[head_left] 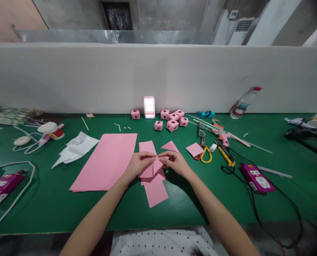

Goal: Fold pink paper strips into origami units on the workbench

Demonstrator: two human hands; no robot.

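Observation:
Between both hands is a small piece of pink paper [157,166] with a crease down it. My left hand [141,164] pinches its left side with thumb and fingers, and my right hand [176,163] pinches it from the right. The two hands' fingertips nearly meet at its upper edge. Below and behind it lie several loose pink paper squares [156,194], partly overlapping. A folded pink paper triangle [170,146] rests just beyond my right hand. To the left of my left hand lies a stack of large pink sheets [105,163].
Several folded pink paper cubes [172,125] and a lit phone [149,107] stand by the white partition [94,78]. On the right are yellow-handled scissors [206,155], a utility knife [226,155], a pink glue gun [224,137], a bottle [245,103] and a purple power strip [256,178]. Crumpled white paper [77,147] lies left.

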